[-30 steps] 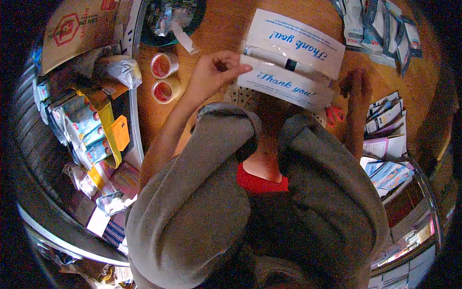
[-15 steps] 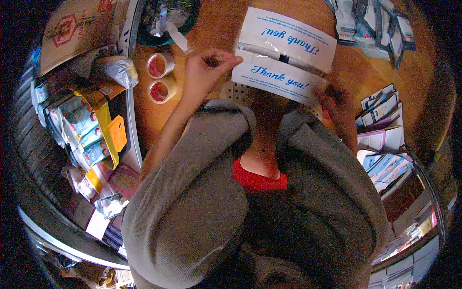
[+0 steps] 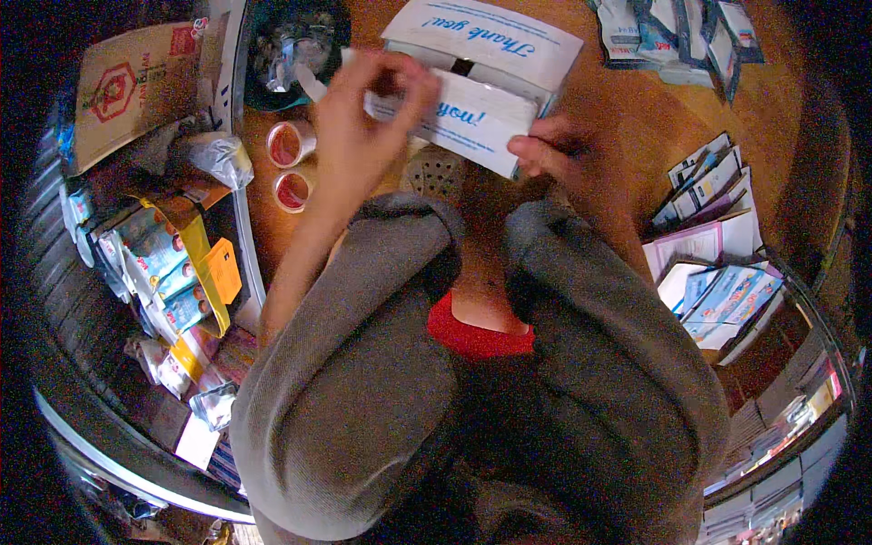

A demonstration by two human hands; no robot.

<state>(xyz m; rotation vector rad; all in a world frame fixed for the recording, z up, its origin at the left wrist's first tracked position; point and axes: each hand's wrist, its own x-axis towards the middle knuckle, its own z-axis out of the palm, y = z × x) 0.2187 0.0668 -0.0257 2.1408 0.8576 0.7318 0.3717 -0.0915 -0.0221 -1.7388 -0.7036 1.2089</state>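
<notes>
A white box [image 3: 504, 54] with blue script on its two long flaps lies tilted beyond my knees, and a narrow gap runs between the flaps. My left hand [image 3: 372, 104] is closed over the left part of the nearer flap, finger and thumb pinched near its upper edge; the hand hides some of the print. My right hand [image 3: 556, 150] grips the right end of that same flap between thumb and fingers. The box's contents are hidden apart from a small dark patch in the gap.
Two tape rolls [image 3: 291, 143] stand left of my forearm, below a dark round bin [image 3: 300, 59] holding clear plastic. Flat pouches [image 3: 668, 41] lie far right; small cartons [image 3: 713, 218] lean at right. A brown cardboard box [image 3: 127, 95] and a yellow bag [image 3: 202, 259] are at left.
My left hand has moved from the flap's left corner onto its surface. The box appears farther left and higher in view, and the gap between the flaps looks wider.
</notes>
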